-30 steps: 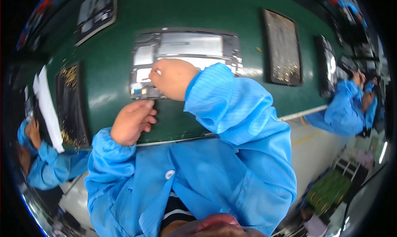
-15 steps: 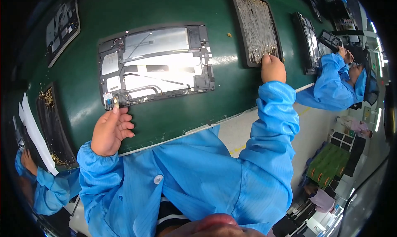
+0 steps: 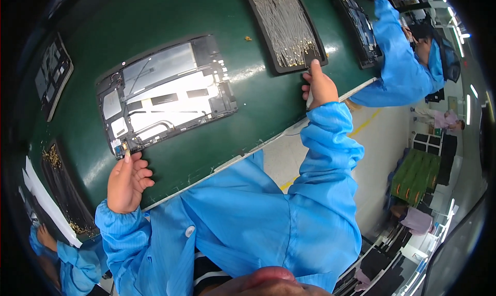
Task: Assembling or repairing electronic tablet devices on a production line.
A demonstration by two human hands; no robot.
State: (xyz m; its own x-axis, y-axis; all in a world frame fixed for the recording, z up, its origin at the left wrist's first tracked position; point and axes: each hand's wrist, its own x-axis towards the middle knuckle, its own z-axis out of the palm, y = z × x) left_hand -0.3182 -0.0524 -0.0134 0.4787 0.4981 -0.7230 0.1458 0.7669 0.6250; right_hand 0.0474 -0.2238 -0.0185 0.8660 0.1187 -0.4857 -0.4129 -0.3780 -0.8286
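An opened flat electronic device with a black frame and silvery plates lies tilted on the green table. My left hand is at its near left corner, thumb on a small gold-coloured part there. The index finger is tucked against the thumb and the other fingers curl loosely. To the right, my right hand is just off the near right corner of a black tray filled with thin grey cables with gold ends. Its fingers are curled around something pale, mostly hidden by the hand.
A dark tray with small gold pieces and white sheets lie at the left. Another opened device is at far left, one more beyond the cable tray. Co-workers in blue sleeves are on both sides. A yellow scrap lies mid-table.
My right hand has drawn back from the cables to beside the tray's near corner, with its thumb now raised. My left hand stays at the device's corner. The whole view has shifted.
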